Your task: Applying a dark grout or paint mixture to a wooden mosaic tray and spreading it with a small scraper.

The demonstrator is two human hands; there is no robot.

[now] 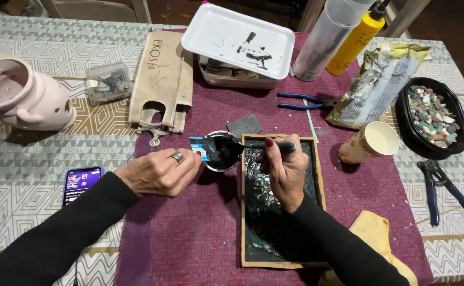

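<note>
My left hand (160,170), with a ring on one finger, holds a small blue and white card (201,148) whose edge is smeared with black paste, at the rim of a small cup of black paste (222,153). My right hand (285,170) grips a spoon (253,145) by its dark handle, its bowl over the cup. Under the right hand lies a wooden-framed tray (316,175) filled with a dark mosaic covered in black paste.
A purple mat (189,233) covers the table centre. A phone (81,182) lies left, a pink ceramic pot (23,95) beyond it. A white foam tray (240,42), blue pliers (301,101), a paper cup (372,143), a black bowl of stones (433,116), nippers (441,188) and a yellow cloth (375,233) lie around.
</note>
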